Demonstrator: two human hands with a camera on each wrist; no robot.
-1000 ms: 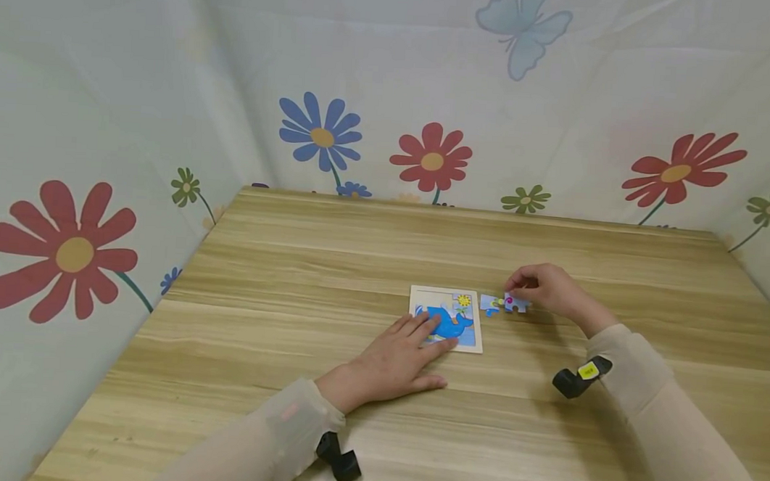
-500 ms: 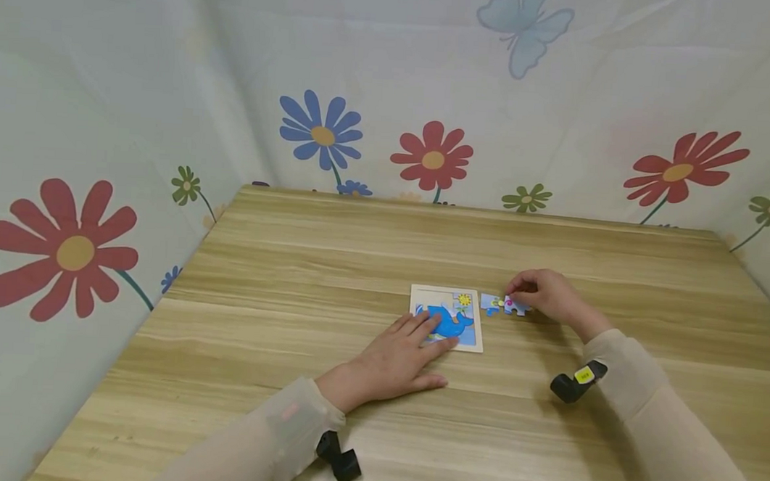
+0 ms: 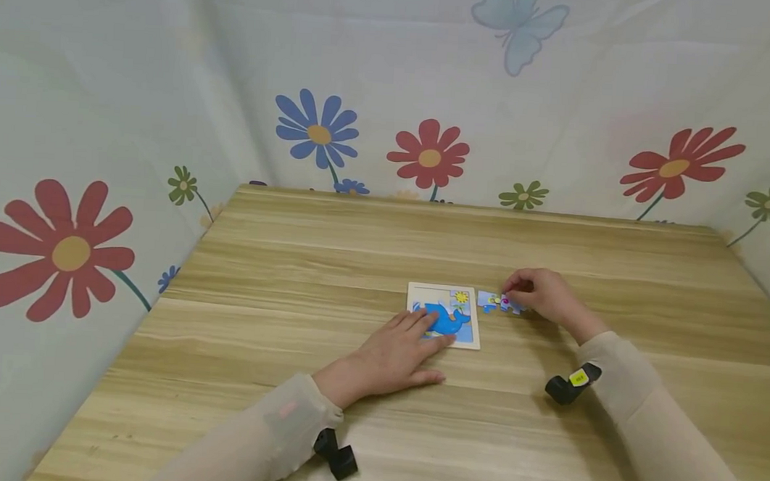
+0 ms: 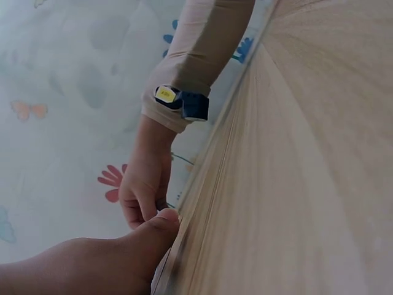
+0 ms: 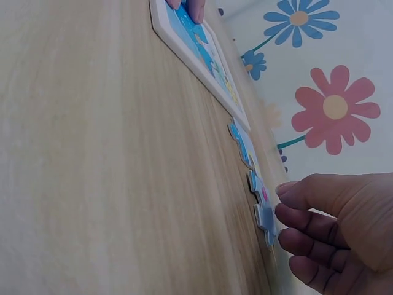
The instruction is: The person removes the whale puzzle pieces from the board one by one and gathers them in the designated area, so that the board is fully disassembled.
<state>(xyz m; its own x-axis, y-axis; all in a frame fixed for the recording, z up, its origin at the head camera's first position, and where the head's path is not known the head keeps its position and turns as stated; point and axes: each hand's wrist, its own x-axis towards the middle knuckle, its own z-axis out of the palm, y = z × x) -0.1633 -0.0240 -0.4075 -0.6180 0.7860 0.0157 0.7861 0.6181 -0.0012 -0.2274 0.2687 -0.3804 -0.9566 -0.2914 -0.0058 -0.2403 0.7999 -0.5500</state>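
Note:
A square puzzle board [image 3: 446, 286] with a pale frame lies on the table, showing a blue whale and a yellow sun. My left hand [image 3: 392, 350] rests flat on its near left part, fingers spread and straight, covering some of the picture. Just right of the board lie light-blue jigsaw pieces [image 3: 486, 299], side by side. At their right end my right hand [image 3: 542, 292] has curled fingers, with thumb and forefinger at the far edge of a jigsaw piece [image 5: 261, 190] bearing a pink swirl. The fingers partly hide this piece in the head view.
The wood-grain table [image 3: 279, 264] extends around the board on all sides. Behind it hangs a pale cloth [image 3: 382, 44] printed with flowers and a butterfly. Black wrist cameras [image 3: 336, 454] stick out from both sleeves.
My right hand has come slightly nearer, and the swirl piece has shifted a little toward me beside its neighbour. The left hand stays on the board. The head view has shifted slightly.

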